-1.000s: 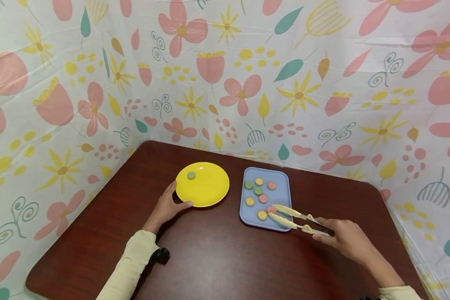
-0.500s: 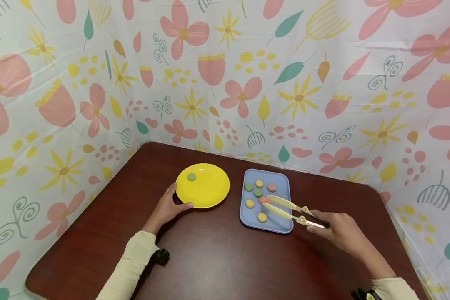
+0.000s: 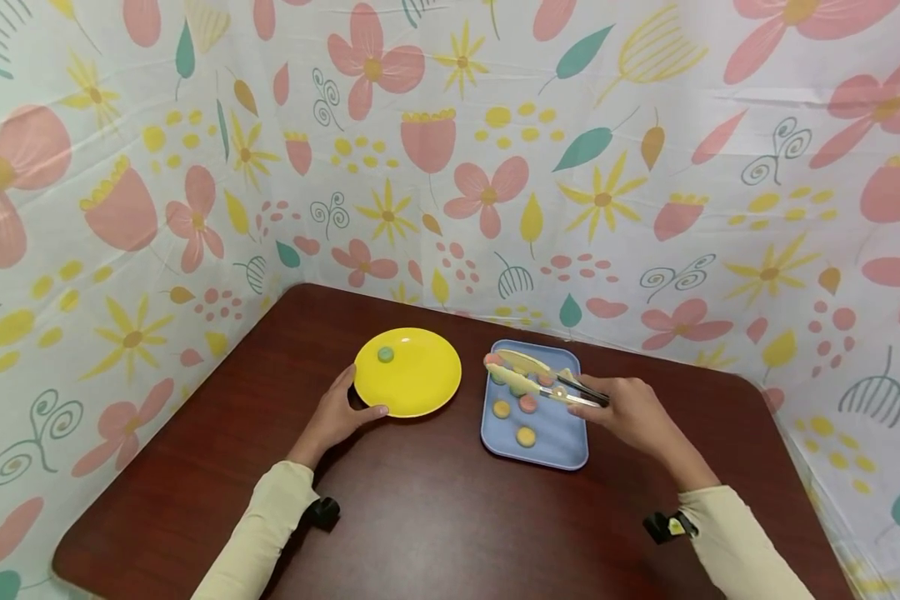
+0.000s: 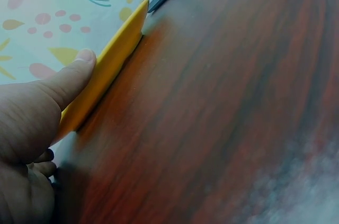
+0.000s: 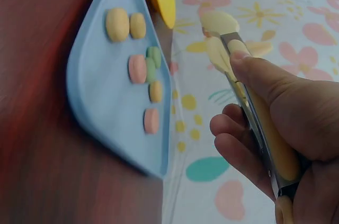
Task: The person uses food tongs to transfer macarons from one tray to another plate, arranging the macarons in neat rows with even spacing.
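Observation:
My left hand (image 3: 337, 419) grips the near-left rim of a round yellow plate (image 3: 420, 383), thumb against its edge. A single green macaron (image 3: 386, 355) lies on the plate. My right hand (image 3: 633, 415) holds tongs (image 5: 259, 123) with pale yellow tips. Those tips pinch a pink macaron (image 3: 492, 360) above the left side of a blue tray (image 3: 555, 437). On the tray lie several macarons, among them a yellow macaron (image 3: 526, 437), a pink macaron (image 3: 528, 403) and green macarons (image 5: 152, 62). From the head, the tongs partly cover some of them.
Plate and tray stand side by side on a dark brown wooden table (image 3: 435, 517), a narrow gap between them. A floral cloth (image 3: 450, 167) hangs close behind the table's back and left edges.
The tongs took the pink macaron from the tray's lower right, lifted it and carried it left and toward the back. My left hand stays at the plate.

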### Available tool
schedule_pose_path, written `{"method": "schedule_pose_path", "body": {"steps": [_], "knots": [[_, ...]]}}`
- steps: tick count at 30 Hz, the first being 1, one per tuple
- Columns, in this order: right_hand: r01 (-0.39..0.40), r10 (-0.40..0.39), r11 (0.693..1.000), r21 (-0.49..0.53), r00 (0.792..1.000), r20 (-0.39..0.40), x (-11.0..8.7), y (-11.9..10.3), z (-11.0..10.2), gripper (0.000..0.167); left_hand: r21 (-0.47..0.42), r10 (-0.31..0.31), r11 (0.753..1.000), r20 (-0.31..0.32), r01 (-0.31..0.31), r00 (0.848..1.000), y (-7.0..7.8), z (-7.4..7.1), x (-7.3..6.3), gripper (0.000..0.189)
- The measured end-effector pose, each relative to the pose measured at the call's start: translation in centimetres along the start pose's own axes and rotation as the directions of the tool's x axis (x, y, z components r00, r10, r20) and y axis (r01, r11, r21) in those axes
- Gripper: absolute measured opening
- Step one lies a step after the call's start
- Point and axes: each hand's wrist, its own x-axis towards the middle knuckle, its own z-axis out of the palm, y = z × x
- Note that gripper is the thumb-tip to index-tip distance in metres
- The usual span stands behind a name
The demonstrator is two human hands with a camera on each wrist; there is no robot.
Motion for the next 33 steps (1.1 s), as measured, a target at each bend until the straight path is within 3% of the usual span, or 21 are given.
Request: {"method": "schedule_pose_path", "body": {"steps": [10,24,33], "knots": [[0.064,-0.063,0.998,-0.025,0.998,0.031,4.0,-1.8,1.6,0.063,-0.007,0.0,1.0,0.009,0.0,1.0,0.0,0.1,0.0,0.117],[0.174,-0.174,0.984,0.034,0.985,0.012,8.5,-4.8,5.1,0.059,-0.013,-0.003,1.0,-0.003,0.003,1.0,-0.1,0.0,0.1,0.115],[0.153,-0.153,0.988,0.021,0.987,0.049,10.3,-5.8,7.1,0.059,-0.002,-0.003,1.0,-0.009,0.003,1.0,-0.1,0.0,0.2,0.114]]}}
